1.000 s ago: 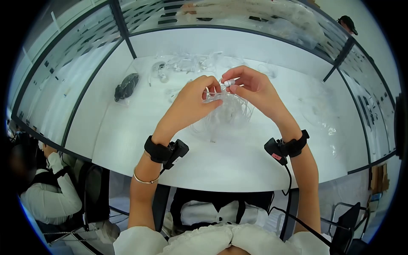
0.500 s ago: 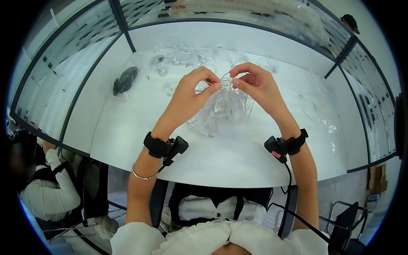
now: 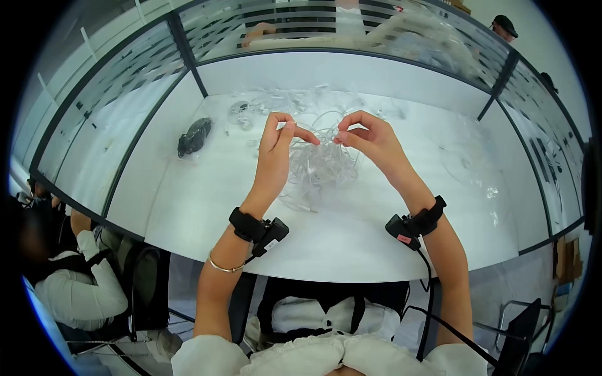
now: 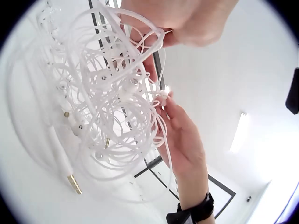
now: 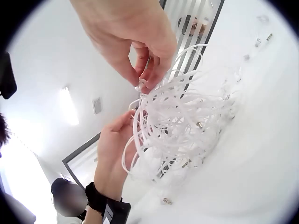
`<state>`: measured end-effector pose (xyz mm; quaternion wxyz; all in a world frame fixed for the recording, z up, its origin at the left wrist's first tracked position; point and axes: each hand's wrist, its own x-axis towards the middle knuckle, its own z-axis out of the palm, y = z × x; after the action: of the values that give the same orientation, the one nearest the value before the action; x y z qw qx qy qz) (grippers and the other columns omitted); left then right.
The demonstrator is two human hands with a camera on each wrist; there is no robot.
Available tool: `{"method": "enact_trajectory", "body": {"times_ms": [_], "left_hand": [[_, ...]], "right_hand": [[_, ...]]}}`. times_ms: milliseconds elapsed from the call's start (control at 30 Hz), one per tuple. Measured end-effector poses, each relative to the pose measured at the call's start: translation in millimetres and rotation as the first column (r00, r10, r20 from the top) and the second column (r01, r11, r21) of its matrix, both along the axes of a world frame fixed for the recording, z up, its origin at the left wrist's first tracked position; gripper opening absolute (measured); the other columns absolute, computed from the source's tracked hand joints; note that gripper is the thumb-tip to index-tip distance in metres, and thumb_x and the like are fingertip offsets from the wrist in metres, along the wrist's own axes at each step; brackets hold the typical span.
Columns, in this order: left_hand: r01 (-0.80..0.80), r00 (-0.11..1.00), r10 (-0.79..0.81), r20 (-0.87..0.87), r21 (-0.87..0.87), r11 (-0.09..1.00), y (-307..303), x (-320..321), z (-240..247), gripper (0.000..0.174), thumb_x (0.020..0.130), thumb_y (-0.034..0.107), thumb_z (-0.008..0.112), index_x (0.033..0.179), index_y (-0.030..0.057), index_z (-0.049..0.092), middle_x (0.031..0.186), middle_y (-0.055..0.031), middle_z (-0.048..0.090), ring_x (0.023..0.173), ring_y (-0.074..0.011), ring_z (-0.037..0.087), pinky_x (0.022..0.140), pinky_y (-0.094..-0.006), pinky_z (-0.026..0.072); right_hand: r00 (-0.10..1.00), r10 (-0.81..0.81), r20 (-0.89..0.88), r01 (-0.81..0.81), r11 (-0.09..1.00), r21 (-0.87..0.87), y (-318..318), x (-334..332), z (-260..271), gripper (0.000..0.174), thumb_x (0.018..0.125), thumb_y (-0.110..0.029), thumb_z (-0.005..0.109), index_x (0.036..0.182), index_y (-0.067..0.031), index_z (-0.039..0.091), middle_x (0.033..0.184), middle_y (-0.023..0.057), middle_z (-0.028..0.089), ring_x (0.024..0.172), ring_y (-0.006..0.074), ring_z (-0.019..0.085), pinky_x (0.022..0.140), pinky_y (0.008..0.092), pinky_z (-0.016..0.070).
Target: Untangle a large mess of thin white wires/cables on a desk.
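Note:
A tangled bundle of white earphones [image 3: 323, 166], thin cables with gold-tipped plugs, hangs in front of my hands over the white table. With thumb and fingertips my right hand [image 3: 374, 139] pinches a small white earbud [image 5: 142, 84] at the top of the tangle. My left hand [image 3: 274, 150] is at the bundle's left side, its fingers bent and holding a thin white cable [image 4: 160, 65]. In the left wrist view a gold plug [image 4: 74, 185] dangles below the loops. Cables partly hide the left fingertips in the right wrist view.
Clear bags with more white earphones [image 3: 282, 100] lie along the table's back. A bagged black item [image 3: 194, 136] is at the left, a clear plastic bag [image 3: 473, 156] at the right. Low white panels [image 3: 338, 72] enclose the table. Another person [image 3: 81, 282] sits at the left.
The white earbud that showed between my hands has turned out of head view among the right fingers. My left hand has turned more upright and moved slightly away from the right one.

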<state>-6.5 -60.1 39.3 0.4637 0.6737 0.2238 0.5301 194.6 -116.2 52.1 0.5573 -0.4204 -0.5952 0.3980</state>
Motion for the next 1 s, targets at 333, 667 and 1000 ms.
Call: {"method": "enact_trajectory", "body": {"times_ms": [333, 667, 1000], "left_hand": [[-0.203, 0.867, 0.362, -0.344, 0.420, 0.885, -7, -4, -1, 0.011, 0.078, 0.008, 0.052, 0.088, 0.0109, 0.056, 0.096, 0.0014, 0.056, 0.111, -0.0145, 0.045, 0.111, -0.0443, 0.0062], [0.126, 0.907, -0.063, -0.417, 0.127, 0.984, -5, -6, -3, 0.018, 0.085, 0.006, 0.062, 0.102, 0.0002, 0.060, 0.077, -0.0007, 0.060, 0.073, -0.0091, 0.052, 0.071, -0.0257, 0.0438], [0.027, 0.935, -0.017, -0.354, 0.022, 0.999, -4, -7, -5, 0.012, 0.087, 0.009, 0.065, 0.093, -0.0013, 0.062, 0.078, -0.0023, 0.062, 0.071, -0.0074, 0.057, 0.068, -0.0238, 0.0460]], "right_hand": [[0.997, 0.079, -0.025, -0.080, 0.996, -0.030, -1, -8, 1, 0.012, 0.086, -0.006, 0.064, 0.098, -0.0028, 0.063, 0.095, 0.0034, 0.066, 0.091, 0.0139, 0.067, 0.081, 0.0263, 0.0488], [0.994, 0.095, -0.051, -0.094, 0.995, 0.018, 1, -17, -4, 0.019, 0.088, -0.003, 0.060, 0.106, 0.0009, 0.062, 0.102, 0.0066, 0.067, 0.092, 0.0153, 0.066, 0.085, 0.0292, 0.0513], [0.981, -0.021, 0.195, -0.001, 0.994, 0.112, -2, -17, -9, 0.024, 0.090, -0.007, 0.061, 0.114, -0.0049, 0.059, 0.111, 0.0047, 0.064, 0.097, 0.0147, 0.063, 0.085, 0.0296, 0.0500]]}}
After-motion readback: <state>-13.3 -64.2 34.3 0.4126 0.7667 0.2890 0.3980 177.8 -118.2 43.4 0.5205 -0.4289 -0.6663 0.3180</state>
